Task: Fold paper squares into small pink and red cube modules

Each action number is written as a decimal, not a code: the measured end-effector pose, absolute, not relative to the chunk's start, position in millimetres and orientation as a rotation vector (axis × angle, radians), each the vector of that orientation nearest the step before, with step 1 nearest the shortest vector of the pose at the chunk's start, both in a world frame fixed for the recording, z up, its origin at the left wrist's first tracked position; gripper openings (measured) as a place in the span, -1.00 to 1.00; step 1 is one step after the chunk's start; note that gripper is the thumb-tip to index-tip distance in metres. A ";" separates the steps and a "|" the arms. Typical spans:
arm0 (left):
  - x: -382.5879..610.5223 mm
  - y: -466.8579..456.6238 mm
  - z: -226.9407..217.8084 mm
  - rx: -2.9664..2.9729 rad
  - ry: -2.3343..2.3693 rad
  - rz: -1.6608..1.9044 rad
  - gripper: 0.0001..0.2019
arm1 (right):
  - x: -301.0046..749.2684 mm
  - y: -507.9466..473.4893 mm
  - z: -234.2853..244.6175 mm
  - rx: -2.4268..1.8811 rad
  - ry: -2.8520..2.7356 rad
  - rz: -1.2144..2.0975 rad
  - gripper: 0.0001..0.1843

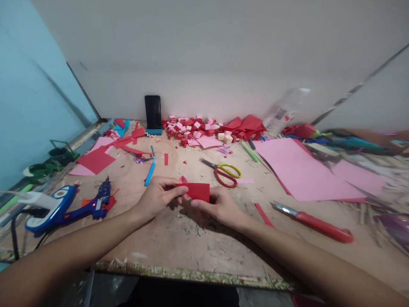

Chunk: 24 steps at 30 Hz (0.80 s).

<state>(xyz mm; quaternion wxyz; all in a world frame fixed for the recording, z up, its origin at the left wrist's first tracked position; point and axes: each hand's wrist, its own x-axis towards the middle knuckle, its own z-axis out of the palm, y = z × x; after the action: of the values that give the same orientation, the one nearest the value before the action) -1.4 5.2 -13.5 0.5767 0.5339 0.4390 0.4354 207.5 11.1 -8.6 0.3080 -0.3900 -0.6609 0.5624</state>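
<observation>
A small red paper piece (198, 190) is held between both hands just above the worn tabletop (179, 243). My left hand (159, 196) pinches its left edge with fingers curled. My right hand (220, 206) grips its lower right side from beneath, thumb along the bottom edge. A bit of pink shows at the piece's upper left corner. Yellow-and-red scissors (223, 172) lie just beyond the hands.
A blue glue gun (65, 207) lies at the left, a red-handled cutter (315, 222) at the right. Pink sheets (298, 170) cover the right side. A heap of small red and pink paper cubes (191, 130) and a propped phone (153, 113) stand by the back wall. A blue pen (150, 172) lies mid-left.
</observation>
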 end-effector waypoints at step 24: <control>-2.2 12.1 -15.9 1.210 1.073 1.032 -0.70 | 208.5 13.6 -10.0 -1.072 -1.762 1.543 -0.56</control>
<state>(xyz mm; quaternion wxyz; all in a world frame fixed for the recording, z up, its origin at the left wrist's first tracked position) -2.2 12.1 -15.9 0.5741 0.5164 0.4581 0.4403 208.5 13.6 -10.0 0.2790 -0.3995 -0.6569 0.5753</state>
